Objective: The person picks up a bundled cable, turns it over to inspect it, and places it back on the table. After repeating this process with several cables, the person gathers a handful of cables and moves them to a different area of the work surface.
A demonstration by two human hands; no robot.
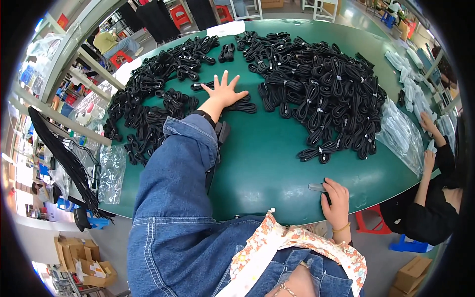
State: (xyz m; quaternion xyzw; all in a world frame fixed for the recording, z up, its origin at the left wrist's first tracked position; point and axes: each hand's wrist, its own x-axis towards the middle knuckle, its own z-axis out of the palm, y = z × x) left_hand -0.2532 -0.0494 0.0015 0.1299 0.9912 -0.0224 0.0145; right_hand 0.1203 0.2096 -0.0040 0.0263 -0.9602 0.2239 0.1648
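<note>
**Left hand spread, right hand holding**

Clock from middle of glossy green surface. Left hand at 10: fingers wide over tied, coiled black cable bundles; can't tell if touching. Right hand between 4 and 5: fingers narrow on end of flat grey strip. More bundles heaped at 9–11 and 1–3. Clear plastic bag at 3.

Coiled cables black; bench deep green; denim sleeve blue — pale stitching; apron band floral, orange and yellow on white; bracelet golden; stools red, blue; cardboard boxes brown; co-worker's top black.
</note>
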